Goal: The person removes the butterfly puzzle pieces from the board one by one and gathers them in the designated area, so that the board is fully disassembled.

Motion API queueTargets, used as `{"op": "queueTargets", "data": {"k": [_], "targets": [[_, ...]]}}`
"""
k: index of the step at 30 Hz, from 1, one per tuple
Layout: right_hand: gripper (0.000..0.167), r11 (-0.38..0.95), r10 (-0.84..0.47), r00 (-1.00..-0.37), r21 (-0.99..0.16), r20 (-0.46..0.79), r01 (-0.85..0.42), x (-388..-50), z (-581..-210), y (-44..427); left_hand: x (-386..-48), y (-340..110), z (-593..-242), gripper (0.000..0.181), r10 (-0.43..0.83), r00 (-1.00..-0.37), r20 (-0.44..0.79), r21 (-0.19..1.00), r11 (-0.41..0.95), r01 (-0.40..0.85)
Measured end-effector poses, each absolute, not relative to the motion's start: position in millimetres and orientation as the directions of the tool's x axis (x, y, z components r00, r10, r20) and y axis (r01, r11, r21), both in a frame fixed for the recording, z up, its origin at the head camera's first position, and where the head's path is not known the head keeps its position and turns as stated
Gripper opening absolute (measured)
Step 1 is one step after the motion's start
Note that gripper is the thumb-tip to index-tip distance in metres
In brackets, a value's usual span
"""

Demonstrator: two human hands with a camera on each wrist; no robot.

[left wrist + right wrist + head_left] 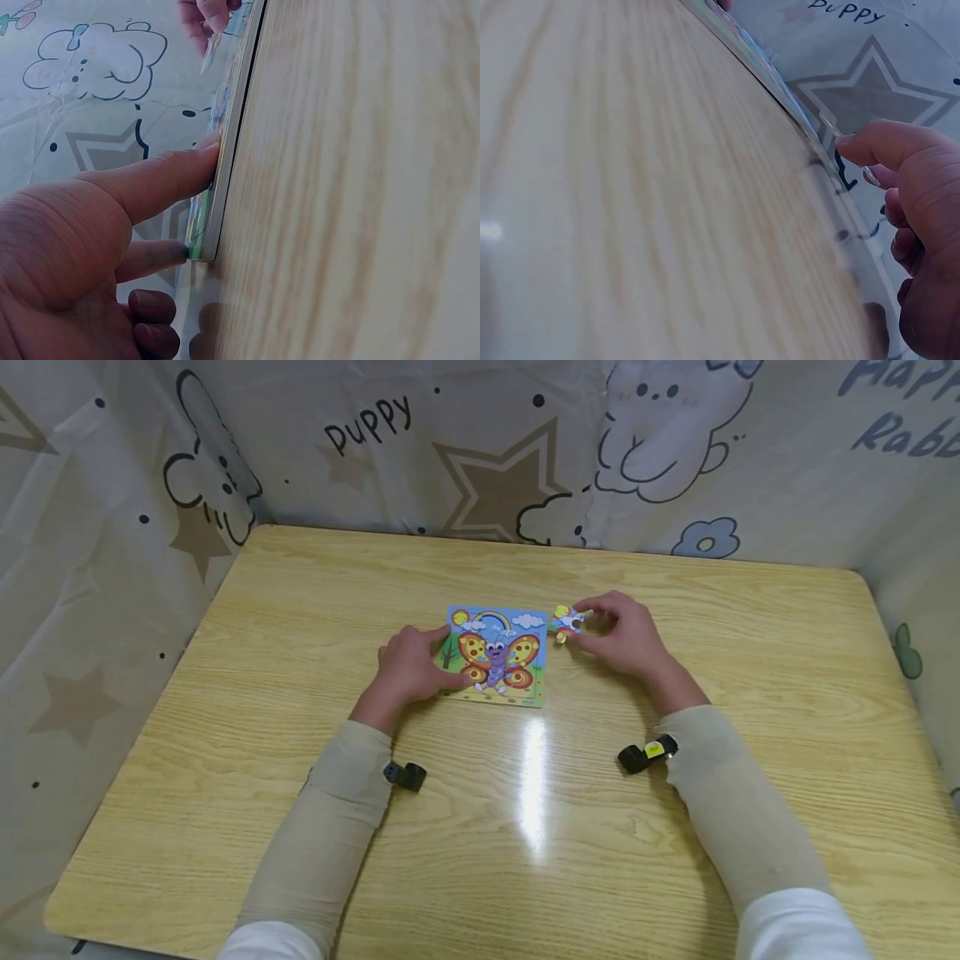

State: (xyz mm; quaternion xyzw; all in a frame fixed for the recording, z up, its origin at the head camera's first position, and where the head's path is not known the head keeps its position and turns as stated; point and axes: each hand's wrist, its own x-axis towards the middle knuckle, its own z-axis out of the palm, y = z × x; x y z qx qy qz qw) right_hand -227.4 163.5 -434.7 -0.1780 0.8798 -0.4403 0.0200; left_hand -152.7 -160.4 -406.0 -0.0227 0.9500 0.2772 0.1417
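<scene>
Thumb and forefinger apart, the left hand (408, 667) touches a square, colourful butterfly puzzle board (498, 656); the right hand (624, 633) pinches a flat, multicoloured jigsaw piece (565, 622) (just beside the board).

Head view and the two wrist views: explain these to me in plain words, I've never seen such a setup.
There is no robot here: a person works with two bare hands. The widest picture comes from a camera worn on the head, looking forward and down. The other two come from small black cameras, one on each wrist, so each shows its own hand close up. On the wooden table is a flat butterfly puzzle. The left hand touches its left side. The right hand pinches a small, colourful piece beside its right edge.
</scene>
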Motion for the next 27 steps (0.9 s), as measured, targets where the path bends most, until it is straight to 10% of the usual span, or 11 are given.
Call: {"op": "queueTargets", "data": {"k": [27], "targets": [[0.040, 0.669, -0.371, -0.925, -0.667, 0.083, -0.328, -240.8, -439.6, 185.1, -153.0, -160.5, -408.4, 0.096, 0.036, -0.960, -0.277, 0.515, 0.849, -0.116]]}}
